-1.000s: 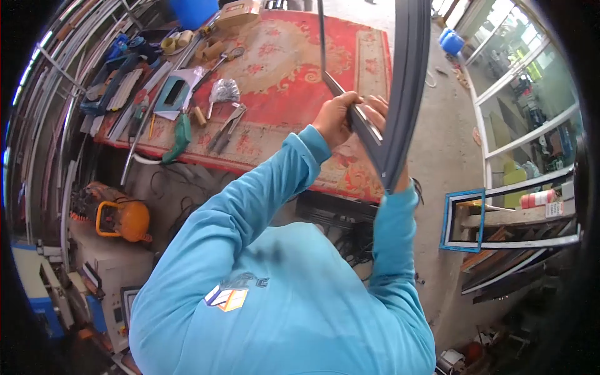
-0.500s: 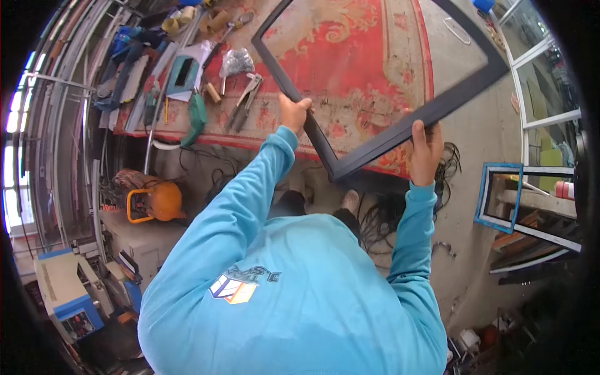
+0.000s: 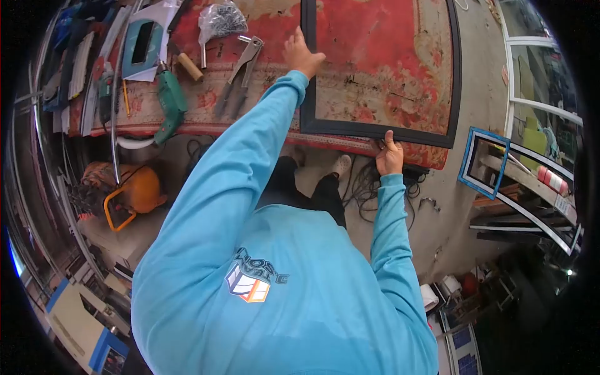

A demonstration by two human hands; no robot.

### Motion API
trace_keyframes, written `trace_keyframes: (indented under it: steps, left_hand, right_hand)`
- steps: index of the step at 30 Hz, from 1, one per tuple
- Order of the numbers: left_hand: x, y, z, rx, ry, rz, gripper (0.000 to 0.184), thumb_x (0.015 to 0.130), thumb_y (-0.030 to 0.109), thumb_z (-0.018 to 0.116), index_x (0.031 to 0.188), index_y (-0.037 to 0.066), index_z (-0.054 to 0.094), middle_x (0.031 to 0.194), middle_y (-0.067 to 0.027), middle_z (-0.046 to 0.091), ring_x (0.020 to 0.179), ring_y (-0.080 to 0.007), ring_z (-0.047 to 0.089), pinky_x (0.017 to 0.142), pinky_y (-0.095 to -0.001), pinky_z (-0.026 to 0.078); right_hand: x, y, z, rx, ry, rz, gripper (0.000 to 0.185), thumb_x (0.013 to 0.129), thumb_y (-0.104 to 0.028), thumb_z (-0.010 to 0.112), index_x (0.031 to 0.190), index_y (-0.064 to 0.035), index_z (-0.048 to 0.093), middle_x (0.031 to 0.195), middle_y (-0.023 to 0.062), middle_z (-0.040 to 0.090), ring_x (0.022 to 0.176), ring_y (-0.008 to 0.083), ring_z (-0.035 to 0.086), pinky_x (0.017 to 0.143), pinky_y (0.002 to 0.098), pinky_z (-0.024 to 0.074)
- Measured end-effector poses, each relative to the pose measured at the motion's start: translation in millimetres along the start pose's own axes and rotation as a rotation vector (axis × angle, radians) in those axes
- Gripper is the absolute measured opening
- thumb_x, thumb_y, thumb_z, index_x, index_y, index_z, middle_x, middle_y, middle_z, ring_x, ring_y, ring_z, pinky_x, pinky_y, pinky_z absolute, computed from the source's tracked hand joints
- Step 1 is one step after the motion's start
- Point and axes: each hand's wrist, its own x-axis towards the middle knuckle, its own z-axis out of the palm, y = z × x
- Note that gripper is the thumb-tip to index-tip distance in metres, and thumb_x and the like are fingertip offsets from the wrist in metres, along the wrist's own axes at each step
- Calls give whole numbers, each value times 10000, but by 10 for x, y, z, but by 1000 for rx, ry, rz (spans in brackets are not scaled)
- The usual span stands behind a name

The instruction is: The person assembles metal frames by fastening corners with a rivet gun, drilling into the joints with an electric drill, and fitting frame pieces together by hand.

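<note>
Well left of the dark frame [image 3: 356,129], on the floor: orange machine [image 3: 142,187], loop handle towards the wearer. Left of the frame, on the red-carpeted counter [image 3: 275,25]: black phone-like slab [image 3: 143,42]; green drill [image 3: 170,95]; short wooden cylinder [image 3: 189,66]; clear bag of small parts [image 3: 224,20]; then, nearer the frame, a long-handled hand tool [image 3: 243,60], handles parted.

Left hand [image 3: 303,55] at the frame's left bar, fingers stretched and spread, not wrapped round it; whether they press on it, cannot tell.

Dark frame itself over the counter's right part, near bar close to the counter's near edge.

Right hand [image 3: 389,156] on the frame's near bar: thumb on top, other fingers tucked below, grasping it.

Right of the dark frame, well apart from it: smaller blue-edged frame [image 3: 465,154], off the counter
</note>
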Motion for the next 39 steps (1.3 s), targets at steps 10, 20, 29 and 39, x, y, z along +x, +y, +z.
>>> trace_keyframes:
  steps: [10, 20, 29, 39]
  left_hand:
    - [105, -43, 59, 277, -89, -129, 821, 650, 315, 711, 1381, 32, 466, 1253, -140, 474, 1200, -325, 427, 1056, -453, 332]
    - [-54, -113, -272, 32, -69, -95, 564, 759, 383, 728, 1205, 57, 618, 1154, -177, 559, 1145, -355, 495, 969, -466, 421]
    - [-369, -1041, -2239, 418, 300, -170, 585, 687, 234, 743, 1242, 118, 599, 1346, -274, 423, 1216, -434, 448, 1040, -521, 359]
    - [86, -2335, -2998, 302, -68, -662, 1022, 626, 499, 850, 1366, -57, 418, 1302, -251, 547, 1136, -374, 588, 974, -442, 489]
  right_hand:
    - [151, 59, 88, -136, 98, 64, 355, 888, -329, 712, 884, -3, 571, 916, 107, 633, 849, 258, 644, 768, 429, 571]
    - [186, -167, 225, -537, 104, 233, 505, 880, -454, 688, 960, 36, 598, 857, 170, 686, 734, 270, 689, 599, 371, 570]
    - [-13, -144, 94, -777, -124, 243, 312, 947, -331, 611, 1008, -25, 603, 901, 125, 706, 730, 209, 685, 642, 322, 559]
    - [-708, 196, 80, -1109, -355, 206, 288, 935, -235, 612, 1067, 22, 618, 917, 103, 684, 817, 188, 654, 724, 321, 538]
